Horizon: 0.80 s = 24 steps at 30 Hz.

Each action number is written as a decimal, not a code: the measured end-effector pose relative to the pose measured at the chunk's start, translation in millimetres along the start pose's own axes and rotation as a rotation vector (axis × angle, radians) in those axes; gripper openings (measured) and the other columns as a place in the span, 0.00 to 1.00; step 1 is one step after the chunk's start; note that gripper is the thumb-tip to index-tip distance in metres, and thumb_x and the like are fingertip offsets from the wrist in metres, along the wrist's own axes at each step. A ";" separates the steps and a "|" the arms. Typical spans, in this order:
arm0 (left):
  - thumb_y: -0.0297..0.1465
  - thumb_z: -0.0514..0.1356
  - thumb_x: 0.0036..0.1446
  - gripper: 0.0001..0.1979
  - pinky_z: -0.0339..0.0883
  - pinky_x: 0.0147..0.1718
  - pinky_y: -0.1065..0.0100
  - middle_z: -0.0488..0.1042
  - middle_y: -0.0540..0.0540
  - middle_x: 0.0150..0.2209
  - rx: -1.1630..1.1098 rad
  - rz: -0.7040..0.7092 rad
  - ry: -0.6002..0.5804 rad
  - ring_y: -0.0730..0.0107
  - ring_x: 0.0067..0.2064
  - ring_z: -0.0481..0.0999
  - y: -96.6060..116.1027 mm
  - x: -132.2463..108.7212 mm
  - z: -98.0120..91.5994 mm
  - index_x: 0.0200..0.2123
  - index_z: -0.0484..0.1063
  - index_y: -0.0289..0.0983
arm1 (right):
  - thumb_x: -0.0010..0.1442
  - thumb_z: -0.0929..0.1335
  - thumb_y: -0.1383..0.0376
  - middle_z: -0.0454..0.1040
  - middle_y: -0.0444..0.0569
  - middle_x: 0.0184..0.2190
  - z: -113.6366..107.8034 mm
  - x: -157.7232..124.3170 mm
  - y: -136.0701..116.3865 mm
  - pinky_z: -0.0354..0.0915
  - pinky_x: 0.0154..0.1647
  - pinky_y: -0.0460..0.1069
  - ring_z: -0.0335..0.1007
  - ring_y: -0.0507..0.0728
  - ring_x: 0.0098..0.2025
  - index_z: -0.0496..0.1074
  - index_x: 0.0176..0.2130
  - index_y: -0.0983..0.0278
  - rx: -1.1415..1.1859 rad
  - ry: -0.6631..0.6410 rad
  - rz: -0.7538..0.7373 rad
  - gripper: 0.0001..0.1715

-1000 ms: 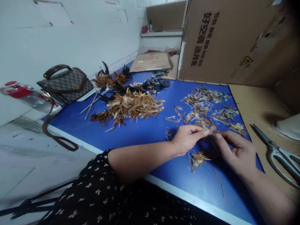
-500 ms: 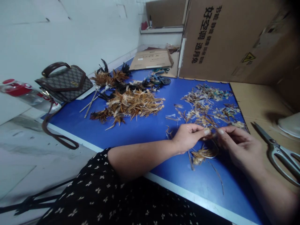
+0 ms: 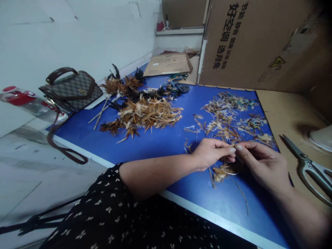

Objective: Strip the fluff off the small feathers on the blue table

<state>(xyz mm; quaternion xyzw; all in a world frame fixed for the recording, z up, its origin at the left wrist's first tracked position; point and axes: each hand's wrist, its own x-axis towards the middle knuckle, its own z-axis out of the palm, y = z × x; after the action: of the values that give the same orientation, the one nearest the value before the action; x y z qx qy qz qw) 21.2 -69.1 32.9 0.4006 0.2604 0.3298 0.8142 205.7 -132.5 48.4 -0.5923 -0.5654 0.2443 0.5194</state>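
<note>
Over the right part of the blue table (image 3: 124, 147), my left hand (image 3: 211, 154) and my right hand (image 3: 261, 164) meet fingertip to fingertip. Each is closed in a pinch; the small thing between them is mostly hidden, with only a pale brown bit showing. A brown feather bunch (image 3: 220, 173) lies just below my fingers. Behind my hands spread loose feather scraps (image 3: 224, 119), brown, white and bluish. A larger pile of golden-brown feathers (image 3: 147, 112) lies to the left, with black and rust feathers (image 3: 121, 84) behind it.
Silver scissors (image 3: 306, 162) lie on cardboard at the right, near a pale round object (image 3: 323, 138). A tall cardboard box (image 3: 254, 45) stands at the back right. A patterned handbag (image 3: 75, 91) and a bottle with a red label (image 3: 33, 103) are at the left.
My fingertips have drawn closer together, and the fingers of my left hand have curled under. The brown bit between my hands shows less. My right hand has shifted slightly left.
</note>
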 end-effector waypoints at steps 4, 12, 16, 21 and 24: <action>0.51 0.86 0.33 0.34 0.77 0.47 0.57 0.81 0.46 0.30 -0.020 -0.019 0.011 0.70 0.32 0.81 1.4 1.3 -0.2 0.34 0.82 0.31 | 0.66 0.79 0.49 0.86 0.52 0.42 -4.4 0.4 6.2 0.80 0.52 0.55 0.84 0.61 0.43 0.88 0.47 0.59 -0.083 0.014 -0.128 0.18; 0.53 0.85 0.33 0.34 0.77 0.49 0.56 0.81 0.46 0.31 -0.040 0.014 0.003 0.71 0.33 0.80 3.3 1.6 -0.2 0.33 0.82 0.32 | 0.72 0.75 0.55 0.86 0.52 0.46 -5.3 4.2 -1.5 0.80 0.53 0.58 0.83 0.61 0.47 0.87 0.56 0.53 -0.114 -0.143 -0.347 0.17; 0.51 0.85 0.35 0.32 0.76 0.49 0.57 0.81 0.46 0.30 -0.029 0.021 -0.008 0.71 0.33 0.79 4.0 2.0 -0.7 0.32 0.82 0.32 | 0.72 0.75 0.56 0.85 0.50 0.44 -4.1 4.6 -1.4 0.80 0.50 0.58 0.83 0.60 0.45 0.86 0.58 0.51 -0.088 -0.181 -0.362 0.18; 0.52 0.85 0.34 0.32 0.76 0.50 0.57 0.81 0.47 0.29 -0.006 0.027 -0.010 0.71 0.32 0.79 4.0 2.7 -1.1 0.31 0.82 0.33 | 0.74 0.73 0.58 0.84 0.50 0.44 -5.3 4.5 -2.1 0.80 0.49 0.57 0.82 0.59 0.44 0.85 0.62 0.51 -0.091 -0.228 -0.369 0.19; 0.51 0.86 0.32 0.33 0.76 0.50 0.57 0.81 0.46 0.30 -0.023 0.006 -0.018 0.70 0.33 0.80 4.5 2.1 0.0 0.33 0.83 0.32 | 0.74 0.74 0.60 0.85 0.51 0.48 -7.4 5.6 -0.5 0.79 0.53 0.57 0.82 0.59 0.47 0.83 0.63 0.51 -0.121 -0.185 -0.394 0.21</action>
<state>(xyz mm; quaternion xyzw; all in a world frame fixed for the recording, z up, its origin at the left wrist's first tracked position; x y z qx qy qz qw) 21.1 -65.5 36.2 0.3951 0.2481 0.3318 0.8199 213.3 -129.9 53.0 -0.4756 -0.7289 0.1570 0.4667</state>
